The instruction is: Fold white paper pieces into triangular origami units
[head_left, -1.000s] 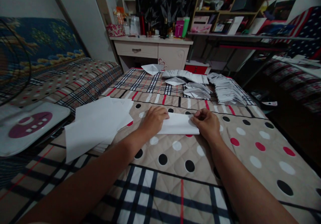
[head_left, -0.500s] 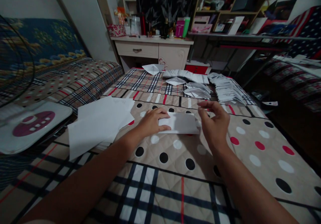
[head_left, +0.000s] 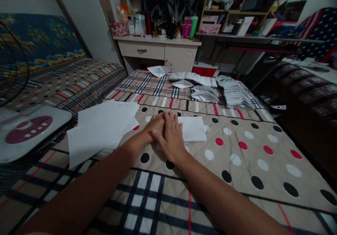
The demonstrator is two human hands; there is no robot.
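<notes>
A folded white sheet of paper (head_left: 194,129) lies flat on the quilted, polka-dot bedspread (head_left: 207,182). My right hand (head_left: 172,136) rests palm down on the paper's left part, its fingers stretched out and pointing away from me. Close against it, my left hand (head_left: 155,127) lies at the paper's left end, partly covered by the right hand. The left fingertips are mostly hidden. To the left is a loose pile of flat white sheets (head_left: 97,126).
Folded paper pieces stand in a long row (head_left: 235,93) and a second row (head_left: 193,78) at the far side of the bed, with several loose folded pieces (head_left: 205,94) nearby. A white, purple-marked board (head_left: 60,117) lies at left. Behind stands a dresser (head_left: 143,51).
My right hand lifted off the paper's right end, then moved left and came down flat beside and over my left hand. The left hand stayed at the paper's left end.
</notes>
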